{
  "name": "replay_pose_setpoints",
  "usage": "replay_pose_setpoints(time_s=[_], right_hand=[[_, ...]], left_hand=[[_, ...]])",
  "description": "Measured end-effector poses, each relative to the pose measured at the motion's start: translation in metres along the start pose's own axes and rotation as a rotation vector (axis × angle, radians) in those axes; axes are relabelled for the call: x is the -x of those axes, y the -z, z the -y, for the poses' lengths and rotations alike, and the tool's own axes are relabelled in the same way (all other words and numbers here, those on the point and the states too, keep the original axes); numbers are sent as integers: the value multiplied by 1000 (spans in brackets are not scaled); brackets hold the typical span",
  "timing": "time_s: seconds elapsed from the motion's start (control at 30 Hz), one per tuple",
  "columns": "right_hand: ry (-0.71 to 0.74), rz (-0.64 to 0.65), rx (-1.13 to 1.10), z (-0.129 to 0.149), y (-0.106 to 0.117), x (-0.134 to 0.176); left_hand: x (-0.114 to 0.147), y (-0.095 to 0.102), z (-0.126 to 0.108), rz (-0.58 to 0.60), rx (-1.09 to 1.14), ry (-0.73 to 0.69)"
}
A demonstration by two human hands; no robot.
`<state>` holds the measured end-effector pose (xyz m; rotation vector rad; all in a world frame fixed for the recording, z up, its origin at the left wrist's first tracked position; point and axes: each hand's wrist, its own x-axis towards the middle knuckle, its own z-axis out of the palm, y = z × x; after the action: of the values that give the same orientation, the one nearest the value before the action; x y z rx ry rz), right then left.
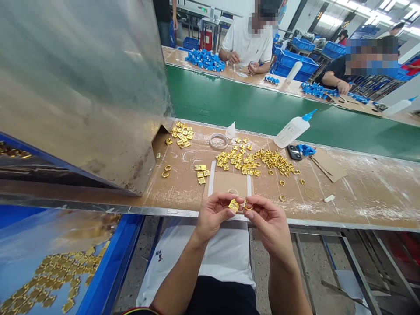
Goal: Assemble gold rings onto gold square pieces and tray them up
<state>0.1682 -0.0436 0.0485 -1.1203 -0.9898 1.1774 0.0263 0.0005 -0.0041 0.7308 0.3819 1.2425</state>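
Between the thumb and fingers of my left hand (211, 215) is a small gold square piece (233, 205). My right hand (271, 218) pinches a gold ring (248, 207) close beside it; whether the two touch, I cannot tell. Both hands are just above the bench's front edge, over a cardboard sheet (226, 181) with white tape strips. Beyond them lie a heap of gold rings (277, 161) and a spread of gold square pieces (241, 157). A smaller group of square pieces (201, 173) lies to the left.
A large metal panel (82, 78) stands at the left. A glue bottle (293, 130), a tape roll (218, 141) and a black device (294, 152) are on the bench (370, 188). Past the green belt (223, 94), co-workers handle blue parts (205, 60). A blue bin (108, 267) holds gold pieces.
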Motion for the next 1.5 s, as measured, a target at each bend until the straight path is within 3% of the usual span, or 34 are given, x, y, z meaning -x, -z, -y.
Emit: replay_pose_setpoints(time_s=[0.47,0.8,1.03,1.5], right_hand=[[-128,11,-258,-3,-8,-4],[32,-72,-119,3,-6,0],[25,-63,14,3,-4,9],[111,-127,134,8,-11,10]], left_hand=[[2,-4,-3,14,3,-29],[0,-2,1,42,76,46],[2,-3,2,104,160,77],[3,-3,3,22,12,81]])
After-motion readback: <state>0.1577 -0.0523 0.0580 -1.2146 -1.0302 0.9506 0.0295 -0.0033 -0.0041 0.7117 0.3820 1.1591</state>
